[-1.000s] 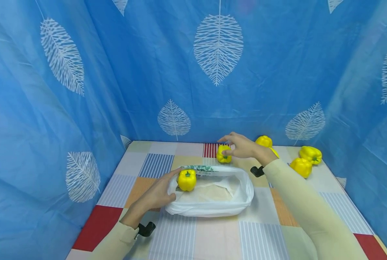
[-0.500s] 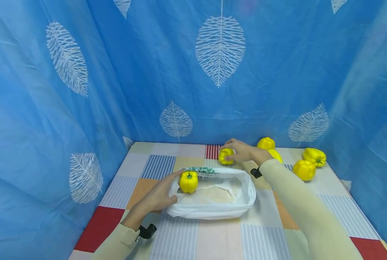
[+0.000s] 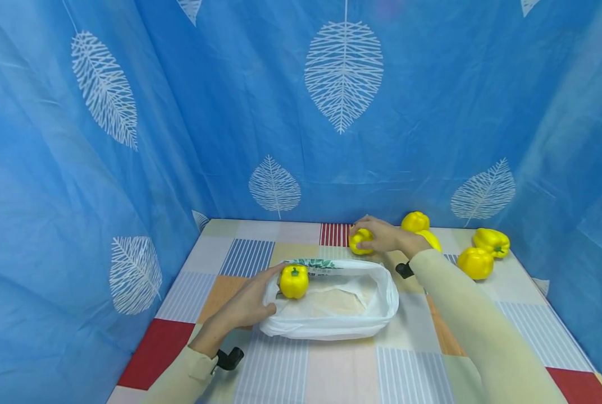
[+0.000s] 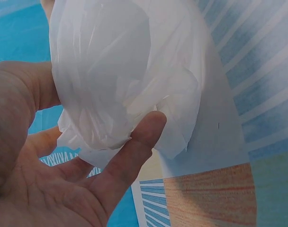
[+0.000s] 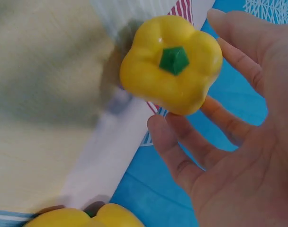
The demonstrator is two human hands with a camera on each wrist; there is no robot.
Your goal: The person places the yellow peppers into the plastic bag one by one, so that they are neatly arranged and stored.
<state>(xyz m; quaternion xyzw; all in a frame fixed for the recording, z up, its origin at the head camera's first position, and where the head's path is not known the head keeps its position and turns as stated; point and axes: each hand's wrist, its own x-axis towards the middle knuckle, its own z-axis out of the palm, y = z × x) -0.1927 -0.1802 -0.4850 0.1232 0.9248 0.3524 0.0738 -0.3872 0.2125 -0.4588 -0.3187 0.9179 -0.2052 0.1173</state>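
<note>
A white plastic bag [image 3: 331, 330] with its mouth spread wide lies at mid-table. My left hand [image 3: 245, 300] grips its left end, and the left wrist view shows the thumb and fingers around the bunched plastic [image 4: 125, 56]. Inside the bag's left end, near those fingers, is a yellow bell pepper [image 3: 293, 282] with a green stem. Beyond the bag, my right hand [image 3: 384, 235] holds another yellow bell pepper [image 3: 360, 242]. From the right wrist, that pepper [image 5: 151, 82] shows its green stem, with my fingers curled about its side.
Several more yellow bell peppers [image 3: 475, 264] lie at the table's right and back right, one [image 3: 415, 222] close to my right wrist. A blue curtain [image 3: 220, 140] hangs around the back and sides. A checked cloth [image 3: 341, 370] covers the table.
My right hand has come down onto the far pepper and closed around it. Hand and pepper have shifted slightly right. My left hand stays on the bag.
</note>
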